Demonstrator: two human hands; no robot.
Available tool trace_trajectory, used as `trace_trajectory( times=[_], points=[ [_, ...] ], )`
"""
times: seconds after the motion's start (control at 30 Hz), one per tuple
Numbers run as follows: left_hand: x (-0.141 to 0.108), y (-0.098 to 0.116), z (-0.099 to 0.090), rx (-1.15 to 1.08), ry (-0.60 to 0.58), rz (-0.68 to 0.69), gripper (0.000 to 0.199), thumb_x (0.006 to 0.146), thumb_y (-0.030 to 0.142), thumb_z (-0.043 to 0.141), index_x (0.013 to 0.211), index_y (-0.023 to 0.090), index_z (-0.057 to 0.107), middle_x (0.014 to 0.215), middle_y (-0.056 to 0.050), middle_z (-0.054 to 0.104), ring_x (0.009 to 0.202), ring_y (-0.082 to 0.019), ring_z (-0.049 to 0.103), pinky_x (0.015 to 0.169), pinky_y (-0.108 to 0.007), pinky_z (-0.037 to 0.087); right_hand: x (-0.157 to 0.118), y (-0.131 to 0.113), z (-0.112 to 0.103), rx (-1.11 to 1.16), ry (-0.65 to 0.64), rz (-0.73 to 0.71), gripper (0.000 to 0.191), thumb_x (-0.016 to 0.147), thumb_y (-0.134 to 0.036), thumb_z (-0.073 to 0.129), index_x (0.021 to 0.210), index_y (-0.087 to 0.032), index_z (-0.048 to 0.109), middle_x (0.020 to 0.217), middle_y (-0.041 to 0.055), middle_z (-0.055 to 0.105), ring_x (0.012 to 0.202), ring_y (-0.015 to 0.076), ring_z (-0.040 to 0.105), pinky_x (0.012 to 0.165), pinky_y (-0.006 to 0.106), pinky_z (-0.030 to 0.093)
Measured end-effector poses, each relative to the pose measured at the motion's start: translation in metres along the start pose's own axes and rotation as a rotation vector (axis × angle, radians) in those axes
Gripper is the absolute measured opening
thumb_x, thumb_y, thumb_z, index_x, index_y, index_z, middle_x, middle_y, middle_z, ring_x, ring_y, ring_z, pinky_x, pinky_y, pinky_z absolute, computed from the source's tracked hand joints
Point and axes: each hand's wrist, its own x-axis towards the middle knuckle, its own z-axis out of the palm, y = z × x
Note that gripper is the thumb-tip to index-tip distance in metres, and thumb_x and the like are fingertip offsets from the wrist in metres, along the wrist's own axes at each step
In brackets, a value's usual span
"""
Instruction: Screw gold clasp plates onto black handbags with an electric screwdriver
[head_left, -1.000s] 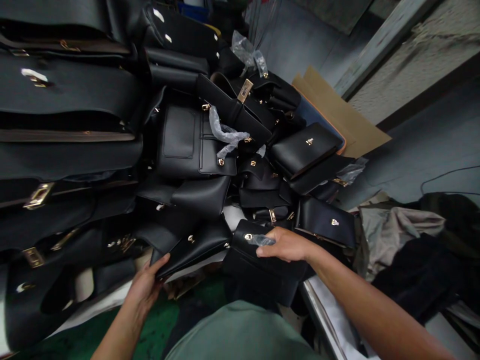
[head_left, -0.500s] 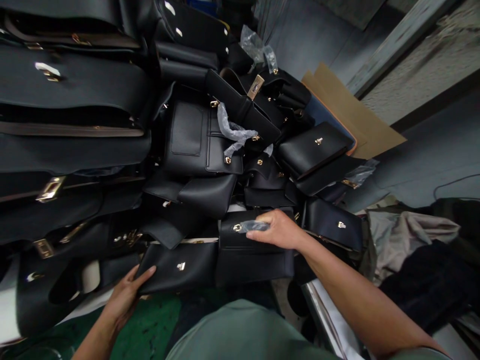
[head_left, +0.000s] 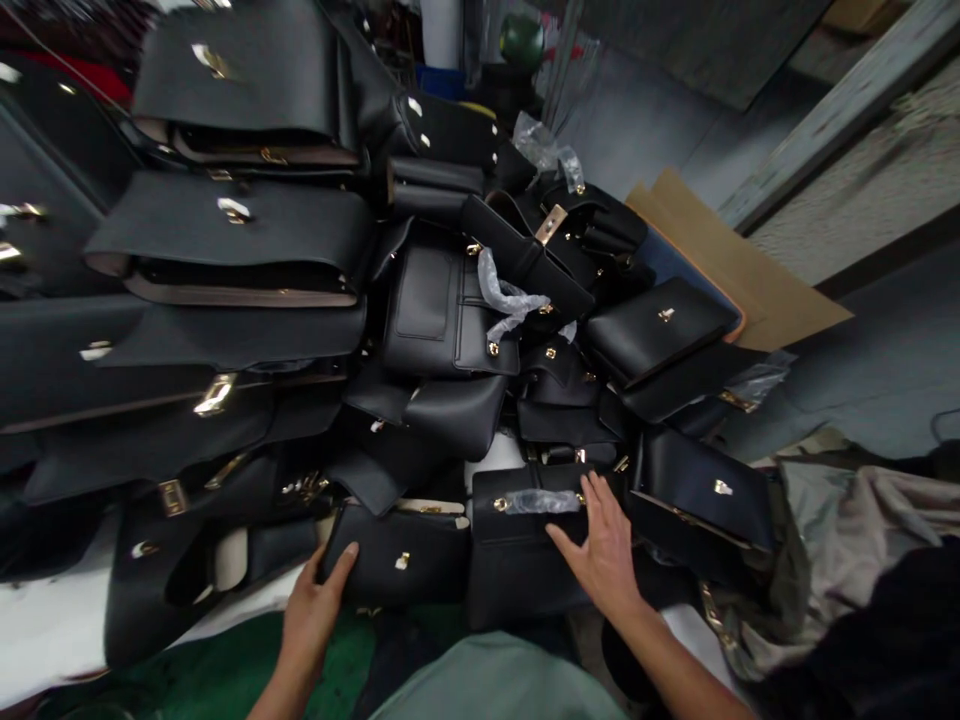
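At the near edge of the pile, my left hand [head_left: 319, 597] has its thumb on top of the left end of a small black bag [head_left: 420, 575] with a gold clasp; its other fingers are at the bag's side, partly hidden. My right hand [head_left: 606, 548] lies with fingers spread over the right part of a wider black bag [head_left: 517, 585]. That bag's handle [head_left: 541, 501] is wrapped in clear plastic and lies flat, free of the fingers. The two bags sit side by side.
Stacked black bags [head_left: 247, 235] rise at the left, and more bags [head_left: 424, 300] fill the middle. Brown board [head_left: 757, 270] leans behind a bag at the right. Beige cloth [head_left: 840, 520] lies at the right. Green floor [head_left: 337, 660] shows below.
My right hand has let go of the plastic-wrapped handle and its fingers have spread at the handle's right end. The view has shifted left, so the bags appear farther right.
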Motion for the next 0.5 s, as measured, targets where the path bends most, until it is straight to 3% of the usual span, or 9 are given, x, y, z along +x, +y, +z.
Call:
trace_trajectory(
  times=[0.13,0.23,0.37,0.5],
  points=[
    [-0.003,0.009,0.002,0.053,0.024,-0.037,0.091,0.072,0.072,0.064,0.137,0.008,0.055,0.126,-0.022,0.065,0.117,-0.041,0.064,0.106,-0.055,0.047,0.004,-0.003,0.05,0.035,0.034,0.032,0.064,0.092,-0.048,0.062,0.148,-0.023,0.044,0.154,0.0167,0.045,0.141,0.0396,0.04,0.109,0.059,0.038],
    [-0.006,0.013,-0.004,-0.01,-0.037,-0.059,0.088,0.074,0.07,0.064,0.138,0.01,0.055,0.116,-0.019,0.069,0.108,-0.038,0.068,0.098,-0.051,0.053,0.02,-0.012,0.062,0.082,0.037,0.062,0.052,0.092,-0.041,0.059,0.141,-0.022,0.053,0.153,0.0157,0.045,0.142,0.039,0.039,0.106,0.059,0.04],
    [-0.011,0.01,-0.015,-0.021,-0.046,-0.056,0.083,0.073,0.068,0.069,0.137,0.017,0.057,0.105,-0.014,0.073,0.095,-0.035,0.071,0.082,-0.045,0.059,0.014,-0.011,0.041,0.092,0.029,0.07,0.063,0.093,-0.05,0.06,0.146,-0.021,0.047,0.158,0.0179,0.039,0.144,0.0392,0.037,0.109,0.06,0.038],
    [-0.012,0.003,-0.019,-0.033,-0.051,-0.033,0.083,0.072,0.067,0.07,0.136,0.015,0.059,0.105,-0.013,0.073,0.092,-0.033,0.071,0.081,-0.043,0.058,-0.024,-0.006,0.007,0.057,0.022,-0.013,0.084,0.09,-0.059,0.062,0.157,-0.02,0.029,0.161,0.0188,0.035,0.149,0.0396,0.031,0.113,0.061,0.035]
  ],
)
